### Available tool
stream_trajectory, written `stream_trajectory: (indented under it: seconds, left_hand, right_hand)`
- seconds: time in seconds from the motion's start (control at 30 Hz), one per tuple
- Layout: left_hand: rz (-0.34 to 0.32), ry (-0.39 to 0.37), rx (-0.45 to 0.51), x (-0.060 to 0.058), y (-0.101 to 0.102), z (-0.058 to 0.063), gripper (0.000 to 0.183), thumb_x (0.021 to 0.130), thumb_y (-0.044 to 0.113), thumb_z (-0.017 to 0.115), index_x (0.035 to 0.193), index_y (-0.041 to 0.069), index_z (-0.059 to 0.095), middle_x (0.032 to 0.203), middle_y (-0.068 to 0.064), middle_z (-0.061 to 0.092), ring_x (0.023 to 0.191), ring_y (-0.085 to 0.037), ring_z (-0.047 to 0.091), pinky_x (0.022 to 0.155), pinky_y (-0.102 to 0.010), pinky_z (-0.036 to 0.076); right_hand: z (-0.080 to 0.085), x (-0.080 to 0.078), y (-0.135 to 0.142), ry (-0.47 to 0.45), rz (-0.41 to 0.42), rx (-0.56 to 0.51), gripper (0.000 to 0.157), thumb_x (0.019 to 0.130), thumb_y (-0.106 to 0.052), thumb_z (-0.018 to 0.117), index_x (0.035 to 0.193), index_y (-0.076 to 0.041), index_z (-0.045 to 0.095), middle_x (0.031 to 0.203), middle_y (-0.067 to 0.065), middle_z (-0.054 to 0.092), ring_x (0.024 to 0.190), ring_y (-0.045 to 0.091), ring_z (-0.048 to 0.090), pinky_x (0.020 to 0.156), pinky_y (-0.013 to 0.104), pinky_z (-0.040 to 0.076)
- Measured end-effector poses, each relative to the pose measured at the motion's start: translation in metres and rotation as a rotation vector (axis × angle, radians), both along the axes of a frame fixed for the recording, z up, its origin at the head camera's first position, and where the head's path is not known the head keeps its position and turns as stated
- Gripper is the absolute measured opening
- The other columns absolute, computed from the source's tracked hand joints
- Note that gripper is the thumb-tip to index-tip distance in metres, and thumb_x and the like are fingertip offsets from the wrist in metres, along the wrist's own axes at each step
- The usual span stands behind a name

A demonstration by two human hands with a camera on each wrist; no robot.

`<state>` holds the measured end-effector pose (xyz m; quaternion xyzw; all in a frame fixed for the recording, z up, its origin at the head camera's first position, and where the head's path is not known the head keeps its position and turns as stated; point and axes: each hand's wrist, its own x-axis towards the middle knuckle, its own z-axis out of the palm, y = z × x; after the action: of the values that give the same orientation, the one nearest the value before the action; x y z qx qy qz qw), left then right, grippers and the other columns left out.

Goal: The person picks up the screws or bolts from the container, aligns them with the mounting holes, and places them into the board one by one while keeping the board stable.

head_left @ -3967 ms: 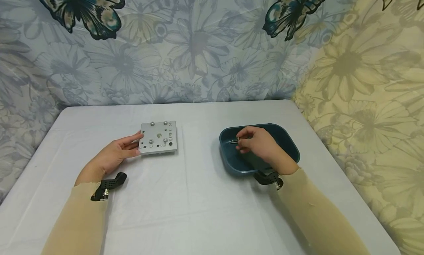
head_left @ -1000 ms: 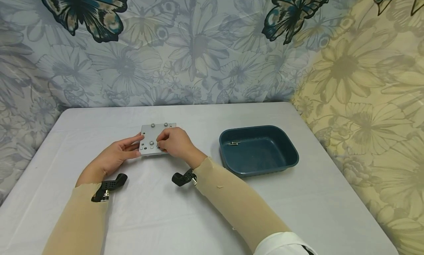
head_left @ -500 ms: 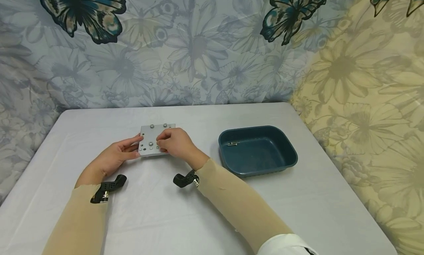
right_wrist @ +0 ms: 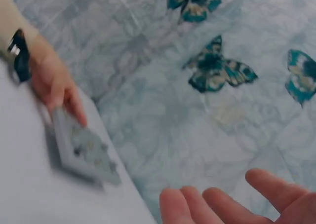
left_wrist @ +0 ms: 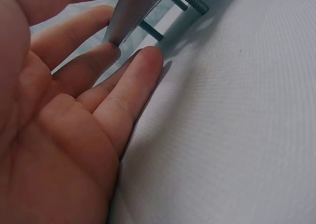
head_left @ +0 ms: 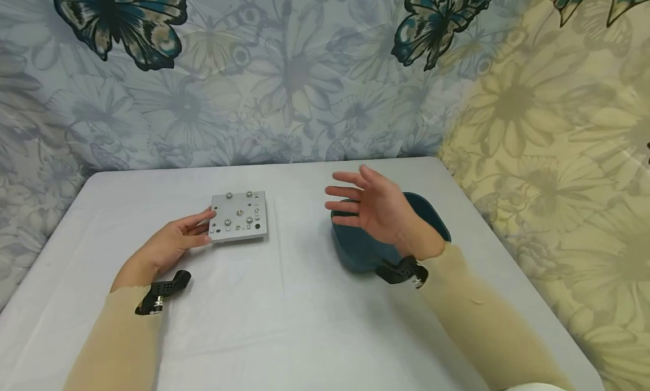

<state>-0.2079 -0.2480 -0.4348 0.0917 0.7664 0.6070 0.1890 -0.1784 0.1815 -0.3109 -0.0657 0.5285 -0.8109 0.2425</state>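
A silver metal plate, set with several screws and holes, is held at its left edge by my left hand, between thumb and fingers. In the left wrist view the plate's edge is tilted, and threaded screw shanks stick out of its underside above the cloth. My right hand is raised over the dark teal plastic box, palm turned to the left, fingers spread and nearly straight, holding nothing. It hides much of the box's inside. The right wrist view shows its fingertips and the plate farther off, blurred.
A white cloth covers the table. Behind it hangs a floral curtain with butterflies, grey-blue in the middle and yellow at the right. Each wrist carries a black camera mount.
Four seconds ago my right hand was in the box; later its fingers worked at the plate's lower right screw. Now it has swung back right, fingers spread. My left hand keeps holding the plate.
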Motion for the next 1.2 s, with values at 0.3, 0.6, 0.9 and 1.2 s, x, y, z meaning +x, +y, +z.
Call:
stream_trajectory:
  seconds: [0.3,0.6,0.9,1.2]
  left_hand:
    - [0.001,0.004,-0.006,0.0,-0.001,-0.001,0.08,0.09,0.019,0.076,0.157,0.008,0.032,0.165,-0.004,0.014,0.145,-0.03,0.026,0.098,-0.014,0.038]
    - [-0.005,-0.003,0.013,0.001,-0.001,0.0,0.08,0.09,0.019,0.076,0.156,0.008,0.033,0.165,-0.003,0.012,0.145,-0.031,0.026,0.097,-0.014,0.039]
    - [-0.011,0.011,0.034,-0.001,0.0,-0.002,0.079,0.09,0.017,0.076,0.156,0.005,0.033,0.165,-0.005,0.011,0.145,-0.032,0.025,0.095,-0.013,0.04]
    - [-0.015,0.002,0.05,-0.002,-0.002,-0.003,0.08,0.09,0.014,0.076,0.156,0.004,0.032,0.165,-0.005,0.01,0.146,-0.033,0.024,0.094,-0.014,0.041]
  right_hand:
    - [-0.049,0.013,0.043,0.041,-0.168,0.285,0.069,0.107,-0.047,0.04,0.157,-0.002,0.025,0.159,0.023,0.022,0.143,0.045,0.024,0.112,0.057,0.025]
    - [-0.074,0.01,0.007,0.02,-0.463,0.205,0.055,0.107,-0.038,0.039,0.148,0.0,0.042,0.151,0.016,0.039,0.138,0.036,0.035,0.111,0.052,0.028]
    - [-0.07,-0.011,-0.012,-0.038,-0.521,0.17,0.052,0.106,-0.037,0.042,0.147,-0.006,0.045,0.151,0.012,0.037,0.139,0.034,0.034,0.11,0.052,0.03]
    - [-0.041,-0.039,0.021,0.156,-0.149,0.959,0.041,0.101,-0.016,0.054,0.141,-0.009,0.053,0.14,0.012,0.052,0.123,0.03,0.051,0.1,0.047,0.044]
